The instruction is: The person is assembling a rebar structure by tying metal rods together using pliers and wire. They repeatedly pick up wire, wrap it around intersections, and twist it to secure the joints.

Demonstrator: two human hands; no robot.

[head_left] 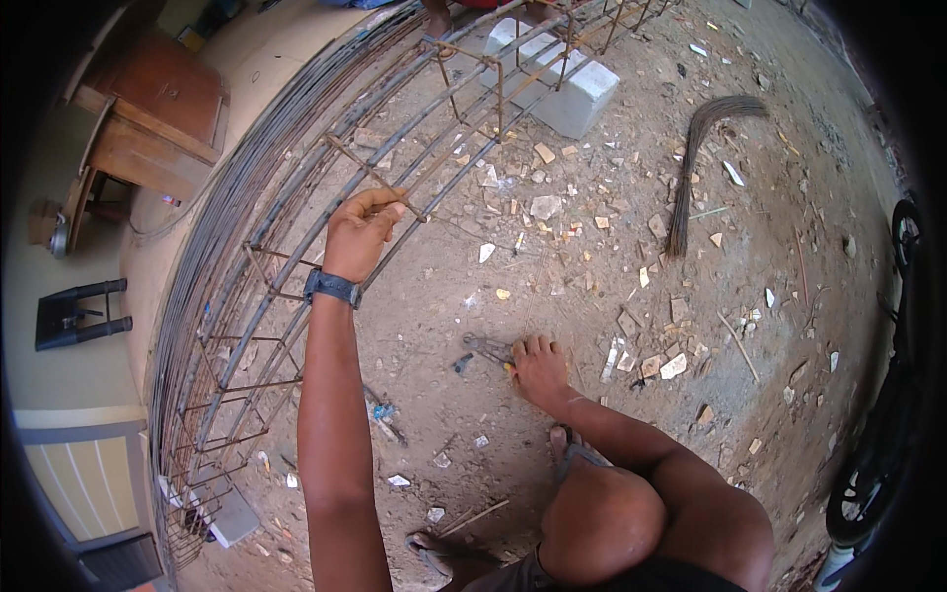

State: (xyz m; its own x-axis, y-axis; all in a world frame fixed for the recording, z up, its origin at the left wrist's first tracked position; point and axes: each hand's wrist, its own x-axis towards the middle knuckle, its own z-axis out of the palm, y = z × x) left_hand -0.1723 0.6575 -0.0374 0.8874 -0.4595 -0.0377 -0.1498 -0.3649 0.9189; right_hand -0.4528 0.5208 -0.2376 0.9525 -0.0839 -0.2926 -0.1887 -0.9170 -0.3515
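Note:
My left hand (363, 229) reaches out to a long steel rebar cage (472, 170). Its thumb and fingers close on the corner of a square rusty stirrup (418, 212), beside the cage's near-side bar. Low over the ground, my right hand (542, 373) has its fingers around the handle end of metal pincers (487, 345). The pincers' head points left and a bit of orange handle shows under the fingers. My right palm and part of the handles are hidden. A small dark piece (462, 363) lies by the tool's head.
A concrete block (582, 97) supports the far end of the cage, where another person's feet (439, 22) show. Loose rebars (212, 187) lie along the left. Broken tile pieces and a stick broom (691, 158) are on the dirt. A motorcycle (873, 454) stands right.

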